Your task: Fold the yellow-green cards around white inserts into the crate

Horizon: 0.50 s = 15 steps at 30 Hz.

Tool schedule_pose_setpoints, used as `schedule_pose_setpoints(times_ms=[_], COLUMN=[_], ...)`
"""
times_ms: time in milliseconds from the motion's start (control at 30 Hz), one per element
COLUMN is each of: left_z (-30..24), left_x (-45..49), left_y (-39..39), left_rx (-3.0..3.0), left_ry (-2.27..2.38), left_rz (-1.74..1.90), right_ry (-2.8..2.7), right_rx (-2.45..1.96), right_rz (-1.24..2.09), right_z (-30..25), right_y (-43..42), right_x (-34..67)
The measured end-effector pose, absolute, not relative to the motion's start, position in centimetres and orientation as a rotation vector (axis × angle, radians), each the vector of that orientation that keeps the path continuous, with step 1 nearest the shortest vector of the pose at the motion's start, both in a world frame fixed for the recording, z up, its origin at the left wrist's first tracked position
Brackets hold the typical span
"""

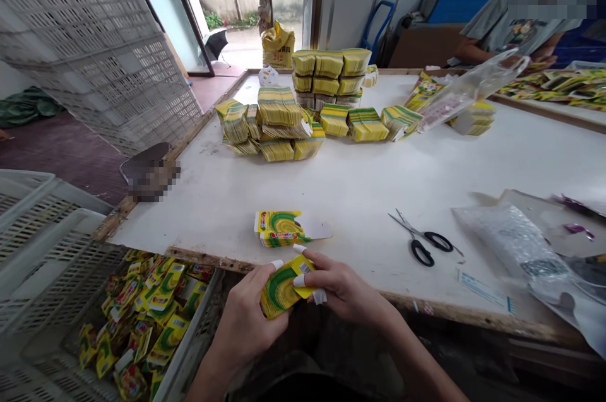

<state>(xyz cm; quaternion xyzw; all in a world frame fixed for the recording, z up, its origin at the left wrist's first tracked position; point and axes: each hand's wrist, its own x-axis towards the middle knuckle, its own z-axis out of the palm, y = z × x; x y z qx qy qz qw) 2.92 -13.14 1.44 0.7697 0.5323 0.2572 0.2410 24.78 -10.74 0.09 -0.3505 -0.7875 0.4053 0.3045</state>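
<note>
Two hands are closed on one yellow box (280,293): my left hand (250,308) wraps its left side, thumb below and fingers above, and my right hand (343,288) pinches its right end. White covers (299,281) cap several of my fingertips. I hold the box at the near edge of the table (360,181). Just beyond my fingers lies a second box (279,229), white flap to the right. Scissors (421,244) lie farther right, stacks (279,105) stand farther back, and a crate (189,339) of yellow packs (165,288) sits below left.
</note>
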Motion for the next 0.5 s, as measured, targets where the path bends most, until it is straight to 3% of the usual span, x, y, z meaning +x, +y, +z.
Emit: schedule_pose_setpoints(times_ms=[500], left_z=[0.7], left_x=[2.2], left_y=[-13.4], left_rx=[2.144], left_ry=[1.505], left_rz=[0.73], right_ry=[-1.845], right_rx=[-1.019], right_rz=[1.167], right_z=[-1.9], right_y=[-11.9], right_x=[21.7])
